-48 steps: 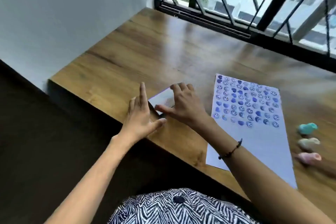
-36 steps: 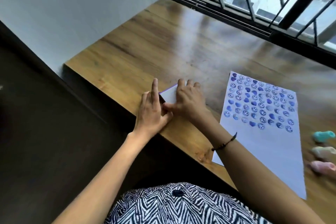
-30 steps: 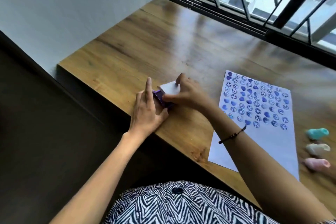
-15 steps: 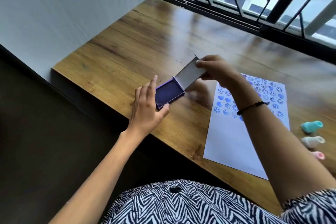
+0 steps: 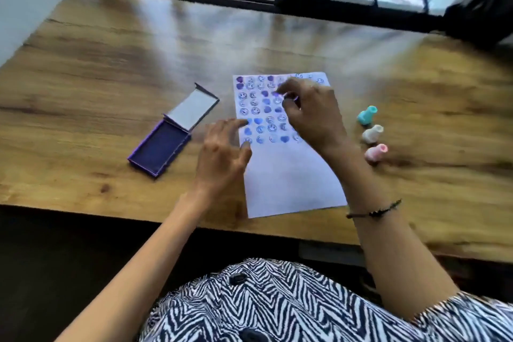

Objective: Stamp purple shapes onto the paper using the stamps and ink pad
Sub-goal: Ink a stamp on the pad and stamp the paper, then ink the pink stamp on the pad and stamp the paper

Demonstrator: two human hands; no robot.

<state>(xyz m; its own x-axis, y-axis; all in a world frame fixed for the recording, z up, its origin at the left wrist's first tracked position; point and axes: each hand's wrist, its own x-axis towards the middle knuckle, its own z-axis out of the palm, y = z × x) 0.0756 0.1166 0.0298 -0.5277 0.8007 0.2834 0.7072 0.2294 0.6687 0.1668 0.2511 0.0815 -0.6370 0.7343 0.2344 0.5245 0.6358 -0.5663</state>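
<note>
both hands have left the purple rectangular ink pad (image 5: 160, 145), which now lies open on the wooden table (image 5: 83, 78), lid folded back, at 9 o'clock of the white paper sheet (image 5: 288, 175). left hand (image 5: 222, 155) hovers spread and empty at the paper's left edge; right hand (image 5: 311, 111) is loosely curled over the stamped rows, holding nothing visible. three small pastel stamps (image 5: 372, 133) wait at 3 o'clock, so inking can probably begin.

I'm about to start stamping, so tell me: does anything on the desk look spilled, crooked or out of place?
Nothing looks spilled or damaged. The three stamps lie tipped on their sides right of the paper, not standing. The ink pad sits open and angled, left of the paper. The paper's near edge sits close to the desk's front edge.
</note>
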